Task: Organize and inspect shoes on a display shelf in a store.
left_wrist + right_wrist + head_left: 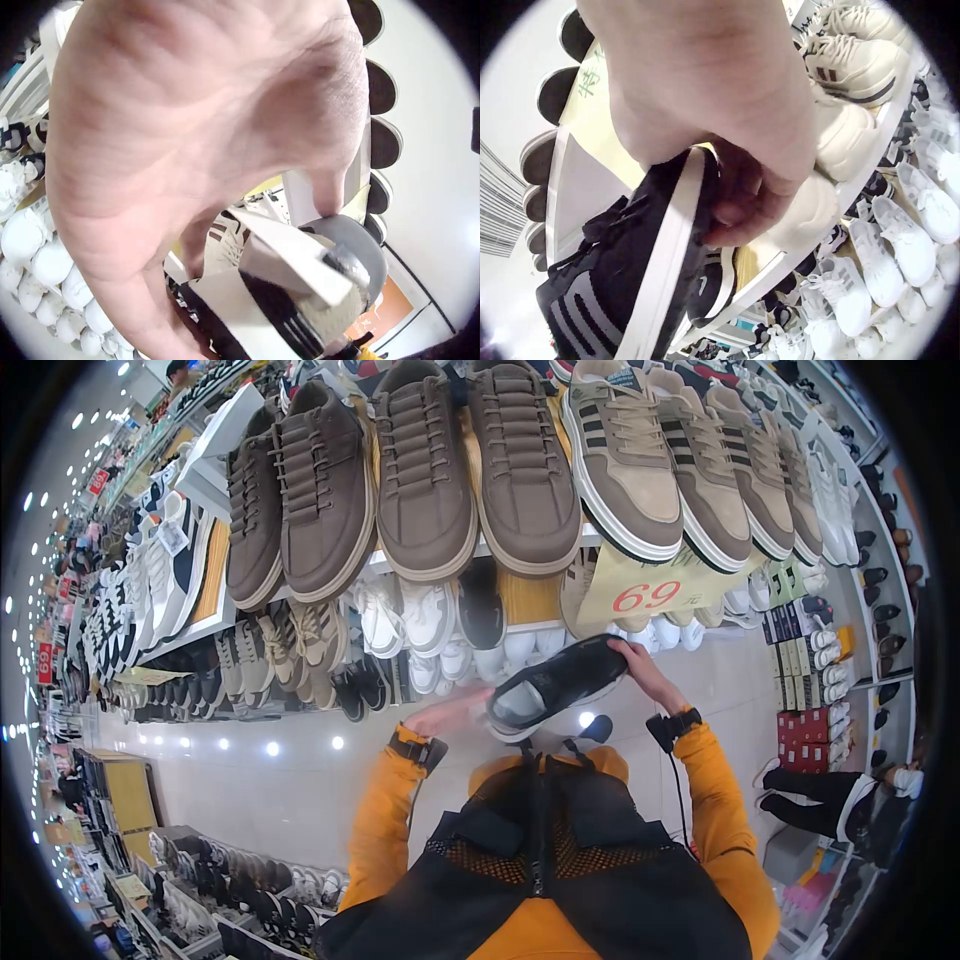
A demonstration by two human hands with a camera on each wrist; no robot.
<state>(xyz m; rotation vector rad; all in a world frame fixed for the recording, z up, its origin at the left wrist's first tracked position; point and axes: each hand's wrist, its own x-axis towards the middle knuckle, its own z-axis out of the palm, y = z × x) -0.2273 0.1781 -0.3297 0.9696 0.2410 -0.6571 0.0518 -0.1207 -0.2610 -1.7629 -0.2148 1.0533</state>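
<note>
A black sneaker [562, 678] with a white sole and grey side stripes is held in front of the body, its pale inside facing up. My right hand [645, 672] grips it by the toe, thumb on top; in the right wrist view the curled fingers [746, 202] lie against the white sole edge. My left hand [452, 714], blurred, reaches toward the heel with fingers extended. The left wrist view shows its palm [202, 127] spread over the heel end, with the thumb tip right at a grey rim [364, 244]. A flat white strip [296, 255] juts up beside it.
Brown sneakers [425, 470] and beige striped sneakers [625, 460] line the shelf ahead, with a yellow price sign [650, 595] at its edge. White shoes [400, 618] fill lower tiers. Someone's legs [810, 803] in black trousers are at the right, near red shoeboxes [805, 740].
</note>
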